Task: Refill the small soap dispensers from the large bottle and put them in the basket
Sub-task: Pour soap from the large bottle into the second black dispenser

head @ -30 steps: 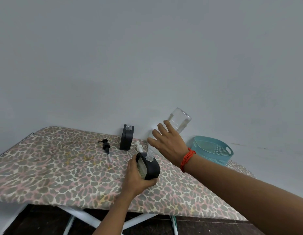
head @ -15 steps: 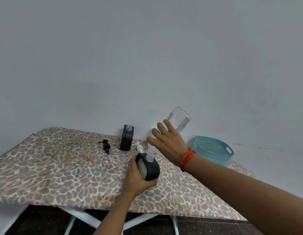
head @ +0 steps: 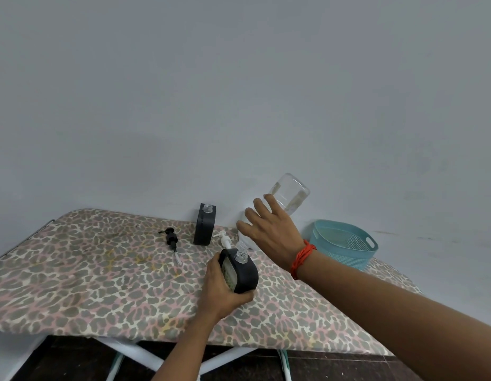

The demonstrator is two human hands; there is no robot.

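Observation:
My left hand (head: 221, 288) grips a small black soap dispenser (head: 243, 270), its clear open neck facing up. My right hand (head: 272, 232) holds the large clear bottle (head: 289, 195) tipped steeply, base up, its threaded mouth right above the dispenser's neck. A second black dispenser (head: 204, 224) stands open-necked near the wall. A black pump head (head: 171, 239) lies on the table to its left, and a white pump head (head: 225, 239) lies just behind the held dispenser. The teal basket (head: 346, 247) sits at the right, beyond my right wrist.
Everything rests on a leopard-print table (head: 87, 279) pushed against a plain grey wall. The table's front edge runs below my left forearm, with white legs and dark floor under it.
The large bottle and my right hand have shifted very slightly; the bottle's mouth stays over the dispenser's neck. My left hand has not moved.

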